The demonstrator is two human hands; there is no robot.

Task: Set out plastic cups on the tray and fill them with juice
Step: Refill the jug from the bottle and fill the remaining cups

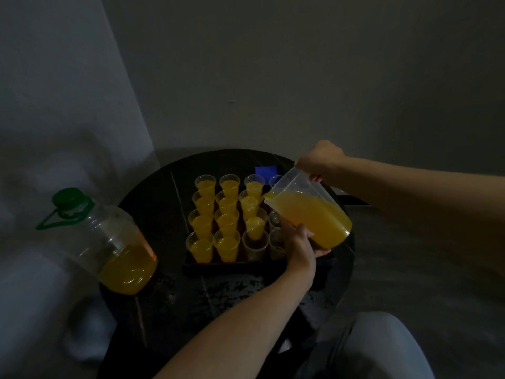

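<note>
— So where's the jug (314, 214)?
— Above the tray's (232, 265) right side, tilted left, its spout over the third column of cups (216, 214). Juice (317, 222) pools toward the spout.
— Who's got it?
— The right hand (319, 160) grips it at the top rear, fingers curled round the handle. The left hand (297, 244) cups its base from below, thumb up the side.
— And the cups?
— Four columns on the tray. The two left columns are full, and the third is too, except for one empty cup (255, 246) at the tray's near edge. The right column looks empty and is partly hidden by the jug.
— Anything else?
— Left of the tray stands a bottle (109, 242) with a green cap (68, 196), juice low in it. Behind the tray lies a blue square (263, 170). All of it sits on a dark round table (153, 203).
</note>
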